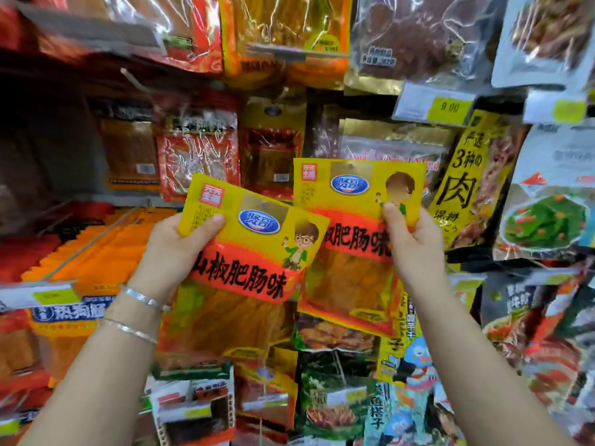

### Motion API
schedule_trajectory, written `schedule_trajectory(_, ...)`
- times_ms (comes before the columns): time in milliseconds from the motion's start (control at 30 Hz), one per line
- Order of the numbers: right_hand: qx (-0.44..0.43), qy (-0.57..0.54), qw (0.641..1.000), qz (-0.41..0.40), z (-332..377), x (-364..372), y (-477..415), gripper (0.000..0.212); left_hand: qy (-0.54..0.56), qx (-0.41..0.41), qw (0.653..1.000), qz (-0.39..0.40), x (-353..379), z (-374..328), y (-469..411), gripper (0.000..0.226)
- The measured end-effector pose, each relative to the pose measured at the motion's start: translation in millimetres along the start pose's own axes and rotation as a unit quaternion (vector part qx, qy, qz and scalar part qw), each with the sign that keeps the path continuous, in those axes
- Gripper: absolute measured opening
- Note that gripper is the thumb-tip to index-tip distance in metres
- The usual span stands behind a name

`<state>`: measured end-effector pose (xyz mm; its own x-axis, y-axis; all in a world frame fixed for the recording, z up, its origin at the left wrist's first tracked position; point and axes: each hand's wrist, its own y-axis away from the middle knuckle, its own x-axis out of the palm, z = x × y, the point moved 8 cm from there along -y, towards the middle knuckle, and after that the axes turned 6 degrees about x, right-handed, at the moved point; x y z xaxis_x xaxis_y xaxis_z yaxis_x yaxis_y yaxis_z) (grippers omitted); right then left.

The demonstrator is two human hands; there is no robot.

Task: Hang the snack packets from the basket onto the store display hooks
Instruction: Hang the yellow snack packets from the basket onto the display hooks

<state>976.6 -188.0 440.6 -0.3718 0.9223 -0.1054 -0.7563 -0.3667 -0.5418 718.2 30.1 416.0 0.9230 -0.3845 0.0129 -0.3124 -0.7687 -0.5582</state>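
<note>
Mid-task afaict, nowhere near wrapped. Holding up two matching yellow-and-red snack pkts in front of the display wall, neither on a hook yet. Left hand (180, 249) clamped on the left packet (248, 278) w/ thumb over its top-left corner and fingers curled behind, pkt tilted clockwise a bit. Right hand (415, 243) pinching the right packet (351, 201) near its right edge, thumb in front, other fingers tucked behind. That one held higher and closer to level, its left side partly behind the left packet. Hang holes (264, 206) at the top of both free, nothing threaded through. Basket not in view, so no idea how many pkts left in it. Wall behind already crammed w/ hung bags (199, 156) in rows, plus a 9.00 price tag (449, 107) upper right and a hook wire (93, 243) slanting over the orange stack (106, 268) on the left. Which hook these two belong on: can't tell. Prob next: pick a hook, line up a hole, slide on, one at a time.
</note>
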Motion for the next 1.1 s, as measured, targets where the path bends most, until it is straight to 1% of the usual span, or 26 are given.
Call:
schedule_trajectory(67,-0.022,-0.022,0.999,0.009,15,14,-15,0.029,-0.004,0.003,1.0,-0.004,-6,-4,-4,0.018)
schedule_trajectory(167,-0.041,-0.071,0.995,0.056,39,44,-29,0.022,0.043,-0.003,0.999,-0.009,-12,-8,-6,0.019)
schedule_trajectory(267,-0.079,-0.077,0.99,0.089,62,68,-38,0.019,0.062,0.004,0.997,-0.036,-20,-17,-10,0.019)
schedule_trajectory(333,-0.08,-0.08,0.988,0.101,71,79,-46,0.016,0.068,0.002,0.997,-0.046,-23,-21,-13,0.024)
schedule_trajectory(400,-0.081,-0.088,0.987,0.109,78,86,-53,0.018,0.065,0.006,0.996,-0.054,-25,-25,-16,0.03)
schedule_trajectory(500,-0.094,-0.107,0.986,0.088,90,84,-67,0.027,0.068,0.02,0.995,-0.067,-29,-31,-21,0.023)
schedule_trajectory(567,-0.078,-0.115,0.987,0.075,89,83,-75,0.036,0.072,0.025,0.994,-0.072,-31,-33,-25,0.018)
schedule_trajectory(600,-0.061,-0.118,0.988,0.082,85,85,-77,0.034,0.077,0.024,0.994,-0.074,-32,-33,-27,0.016)
schedule_trajectory(700,-0.007,-0.137,0.984,0.111,72,95,-72,0.018,0.086,0.014,0.994,-0.068,-31,-33,-30,0.014)
schedule_trajectory(767,0.015,-0.143,0.983,0.112,65,99,-68,0.018,0.086,0.009,0.995,-0.054,-28,-32,-31,0.015)
schedule_trajectory(867,0.043,-0.157,0.981,0.107,60,105,-71,0.018,0.09,0.012,0.995,-0.038,-25,-31,-32,0.023)
schedule_trajectory(933,0.049,-0.15,0.981,0.108,59,110,-75,0.019,0.09,0.015,0.995,-0.035,-24,-30,-34,0.021)
schedule_trajectory(1033,0.03,-0.132,0.986,0.092,57,120,-83,0.022,0.09,0.015,0.995,-0.04,-26,-28,-37,0.02)
schedule_trajectory(1100,0.021,-0.101,0.992,0.078,55,129,-90,0.025,0.091,0.009,0.995,-0.049,-30,-26,-39,0.02)
